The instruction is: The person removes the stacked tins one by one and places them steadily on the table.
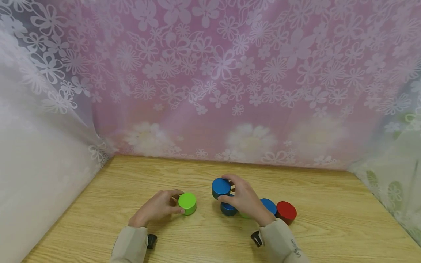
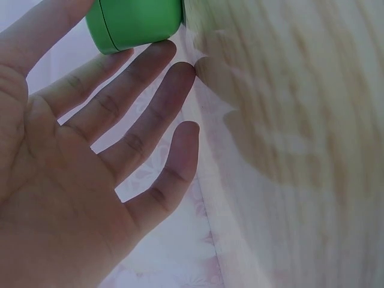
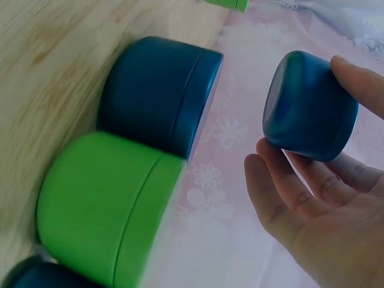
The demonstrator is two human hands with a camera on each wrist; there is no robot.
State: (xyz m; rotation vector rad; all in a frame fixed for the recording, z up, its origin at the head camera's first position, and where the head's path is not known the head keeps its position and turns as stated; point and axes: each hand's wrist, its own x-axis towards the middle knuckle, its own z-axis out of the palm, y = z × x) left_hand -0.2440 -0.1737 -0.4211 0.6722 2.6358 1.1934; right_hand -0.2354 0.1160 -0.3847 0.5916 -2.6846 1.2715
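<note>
My left hand pinches a small round lidded green tin between thumb and fingers at the table's middle left. In the left wrist view, its other fingers spread out below the green tin. Raised off the table, a blue tin sits in the grip of my right hand; the right wrist view shows thumb and fingers around this blue tin. Behind and below it stands a second blue tin, partly covered by the held one. Beside that, a second green tin is mostly hidden by my right hand in the head view.
Right of my right wrist, another blue tin and a red tin stand in the same row on the wooden table. A pink floral curtain hangs along the table's back edge, with pale sheets at both sides.
</note>
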